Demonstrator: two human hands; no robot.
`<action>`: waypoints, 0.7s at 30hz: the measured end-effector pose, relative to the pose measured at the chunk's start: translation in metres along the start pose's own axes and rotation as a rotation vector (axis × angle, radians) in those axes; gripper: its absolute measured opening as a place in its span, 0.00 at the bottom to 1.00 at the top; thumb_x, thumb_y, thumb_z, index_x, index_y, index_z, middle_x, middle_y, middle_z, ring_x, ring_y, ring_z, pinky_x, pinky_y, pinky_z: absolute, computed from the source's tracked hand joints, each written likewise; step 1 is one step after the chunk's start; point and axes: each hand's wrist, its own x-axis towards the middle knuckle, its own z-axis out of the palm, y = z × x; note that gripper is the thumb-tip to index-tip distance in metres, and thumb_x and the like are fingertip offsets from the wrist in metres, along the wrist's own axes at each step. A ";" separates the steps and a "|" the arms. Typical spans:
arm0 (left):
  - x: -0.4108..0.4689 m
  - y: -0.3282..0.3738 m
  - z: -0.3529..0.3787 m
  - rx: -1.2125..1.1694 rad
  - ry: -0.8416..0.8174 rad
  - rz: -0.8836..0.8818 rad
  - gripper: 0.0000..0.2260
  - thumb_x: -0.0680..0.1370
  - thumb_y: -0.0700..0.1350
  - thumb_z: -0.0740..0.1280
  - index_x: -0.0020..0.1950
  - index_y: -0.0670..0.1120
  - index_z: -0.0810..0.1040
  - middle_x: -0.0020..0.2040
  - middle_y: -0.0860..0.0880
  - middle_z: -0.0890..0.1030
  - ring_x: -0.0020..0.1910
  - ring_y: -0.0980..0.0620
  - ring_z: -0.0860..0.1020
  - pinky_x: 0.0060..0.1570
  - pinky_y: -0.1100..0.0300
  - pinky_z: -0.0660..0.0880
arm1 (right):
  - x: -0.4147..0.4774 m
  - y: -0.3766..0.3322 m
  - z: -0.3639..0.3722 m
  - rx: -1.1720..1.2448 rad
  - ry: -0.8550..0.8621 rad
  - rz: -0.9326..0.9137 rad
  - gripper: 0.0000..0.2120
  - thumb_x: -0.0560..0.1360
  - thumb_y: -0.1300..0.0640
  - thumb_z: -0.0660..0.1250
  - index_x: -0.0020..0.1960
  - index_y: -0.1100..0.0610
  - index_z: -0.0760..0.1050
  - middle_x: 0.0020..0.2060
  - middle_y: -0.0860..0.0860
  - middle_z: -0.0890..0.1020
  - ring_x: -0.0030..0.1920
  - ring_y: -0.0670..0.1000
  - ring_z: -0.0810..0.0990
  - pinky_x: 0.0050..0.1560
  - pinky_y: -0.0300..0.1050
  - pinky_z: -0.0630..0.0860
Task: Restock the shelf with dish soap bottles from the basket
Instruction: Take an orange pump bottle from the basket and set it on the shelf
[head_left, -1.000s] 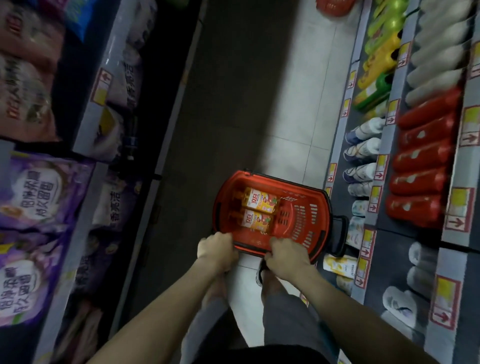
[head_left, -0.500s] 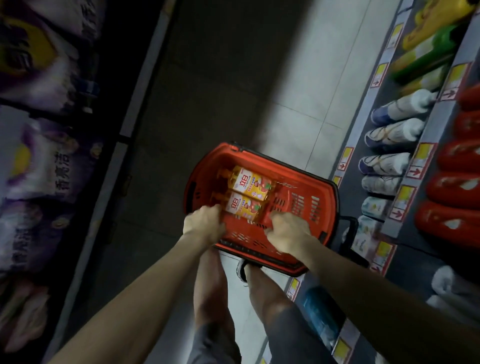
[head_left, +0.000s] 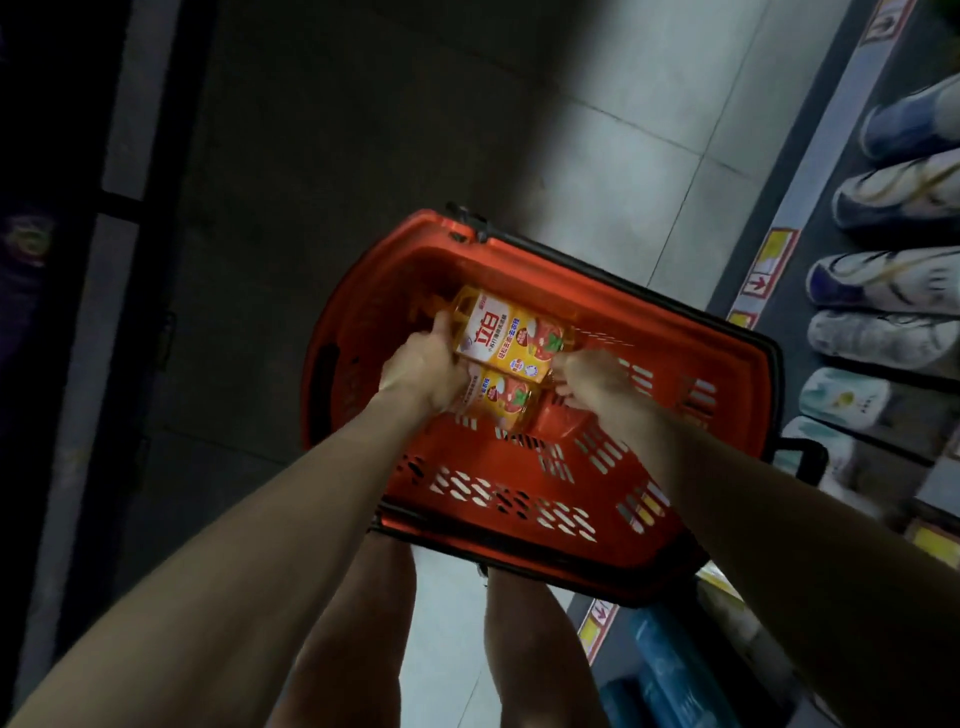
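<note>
A red plastic basket (head_left: 524, 499) sits on the floor in front of my legs. Two yellow dish soap bottles lie in it side by side. My left hand (head_left: 423, 366) grips the neck end of the upper bottle (head_left: 506, 332). My right hand (head_left: 589, 382) curls round the bottom end of the same bottle. The lower bottle (head_left: 501, 402) lies partly under both hands, so I cannot tell if either hand touches it.
A shelf unit (head_left: 769, 260) with yellow price tags runs along the right, holding white and blue bottles (head_left: 883, 275) lying with caps toward the aisle. A dark shelf edge (head_left: 119, 208) lines the left. Grey floor tiles (head_left: 623, 130) stretch beyond the basket.
Both hands left the basket's near rim and reached inside onto the bottles. My head has dropped closer, so the basket fills more of the view.
</note>
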 end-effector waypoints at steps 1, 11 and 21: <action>0.009 -0.001 0.004 -0.017 0.002 -0.005 0.24 0.83 0.52 0.66 0.76 0.48 0.63 0.59 0.38 0.82 0.59 0.34 0.82 0.57 0.44 0.79 | 0.008 0.002 0.003 0.087 0.020 0.044 0.08 0.83 0.53 0.67 0.52 0.57 0.82 0.55 0.60 0.86 0.55 0.60 0.86 0.64 0.63 0.81; 0.063 -0.001 0.029 -0.290 -0.066 -0.125 0.25 0.81 0.47 0.69 0.76 0.47 0.66 0.64 0.40 0.82 0.61 0.38 0.83 0.63 0.45 0.81 | 0.052 0.010 0.021 0.305 -0.017 0.188 0.07 0.80 0.51 0.71 0.47 0.52 0.75 0.52 0.53 0.83 0.52 0.52 0.81 0.60 0.50 0.78; 0.064 -0.004 0.050 -0.629 -0.018 -0.201 0.30 0.78 0.43 0.72 0.78 0.53 0.66 0.56 0.50 0.82 0.54 0.45 0.83 0.54 0.50 0.82 | 0.059 0.017 0.036 0.456 -0.070 0.183 0.02 0.79 0.52 0.71 0.48 0.50 0.80 0.37 0.47 0.87 0.35 0.44 0.85 0.36 0.41 0.72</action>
